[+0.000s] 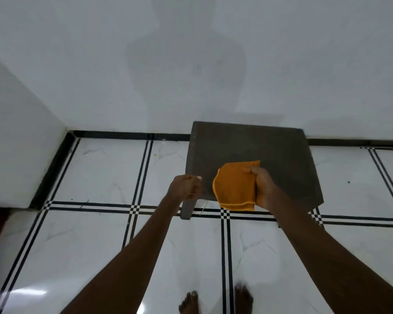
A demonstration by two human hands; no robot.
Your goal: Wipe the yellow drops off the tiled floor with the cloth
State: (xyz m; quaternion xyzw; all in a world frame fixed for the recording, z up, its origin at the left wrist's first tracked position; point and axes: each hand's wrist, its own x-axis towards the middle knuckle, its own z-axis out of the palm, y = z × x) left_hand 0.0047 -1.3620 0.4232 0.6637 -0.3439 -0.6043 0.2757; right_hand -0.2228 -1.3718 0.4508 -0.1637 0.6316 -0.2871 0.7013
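While both arms reach forward from the bottom of the head view, the right hand [262, 186] grips a folded orange cloth [235, 185], thumb on its upper edge and fingers curled behind its right side; the cloth hangs in the air above the front part of a dark grey desk [254, 143], which is a small low stool-like table set against the white wall [191, 53]. Left hand [186, 185] sits at the desk's front left corner, fingers curled; whether it holds the edge or nothing cannot be told, as the frame is blurred there. One grey leg [187, 210] of the desk shows below that corner, standing on the tiled floor [100, 177]. Floor tiles are glossy white marble pattern with black double lines between them. A tiny yellow drop [155, 155] lies on the tile left of the desk, near the black skirting, well apart from the cloth. Two bare feet [216, 300] stand at the bottom edge. A person's shadow falls on the wall above the desk.
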